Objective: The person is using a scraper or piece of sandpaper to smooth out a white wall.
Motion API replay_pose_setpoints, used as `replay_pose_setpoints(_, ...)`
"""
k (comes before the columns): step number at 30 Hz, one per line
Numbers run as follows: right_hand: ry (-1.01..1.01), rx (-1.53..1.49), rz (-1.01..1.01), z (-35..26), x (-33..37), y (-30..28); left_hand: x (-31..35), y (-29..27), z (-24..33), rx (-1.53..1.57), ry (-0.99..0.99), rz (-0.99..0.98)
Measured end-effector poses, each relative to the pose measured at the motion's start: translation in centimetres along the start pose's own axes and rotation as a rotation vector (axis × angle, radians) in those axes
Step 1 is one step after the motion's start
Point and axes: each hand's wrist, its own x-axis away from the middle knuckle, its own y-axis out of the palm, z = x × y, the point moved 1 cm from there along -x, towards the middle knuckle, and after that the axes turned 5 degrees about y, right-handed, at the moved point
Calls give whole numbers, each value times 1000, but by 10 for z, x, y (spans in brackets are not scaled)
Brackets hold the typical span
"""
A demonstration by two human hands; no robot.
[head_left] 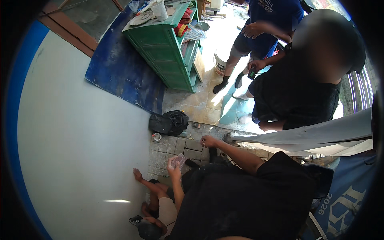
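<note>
My left hand [174,168] is closed around a clear, crinkled plastic cup or bag [180,161], raised over the grey paving blocks. Whether it is a cup or a bag I cannot tell, and its contents do not show clearly. Farther right, my right hand [208,141] has its fingers drawn together above the pavers. Anything pinched in them is too small to make out. Left of my left hand, a crouching co-worker's hand [137,175] rests against or close to the white wall [88,132].
A black backpack [175,122] and a small cup [156,137] stand by the wall. Beyond are a green wooden cabinet [160,60], a blue sheet [120,68] and a white bucket [219,63]. Two people stand at the far right, one holding a dark object [251,74]. A grey tarp [308,134] hangs at right.
</note>
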Motion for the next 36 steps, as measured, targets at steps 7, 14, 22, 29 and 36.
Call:
replay_pose_setpoints(7,-204,168,-491,-84,23,95,51,-34,5,147,7,29)
replay_pose_setpoints(14,-254,447,-732,-129,57,190,96,-99,-24,320,28,2)
replay_pose_setpoints(22,-357,905,-564,-100,81,322,189,-188,-61,349,-85,177)
replay_pose_setpoints(29,-480,1003,-927,-94,89,405,277,-228,-82,415,-69,471)
replay_pose_setpoints(36,-149,889,-1406,-119,81,482,315,-206,-96,97,-55,1037)
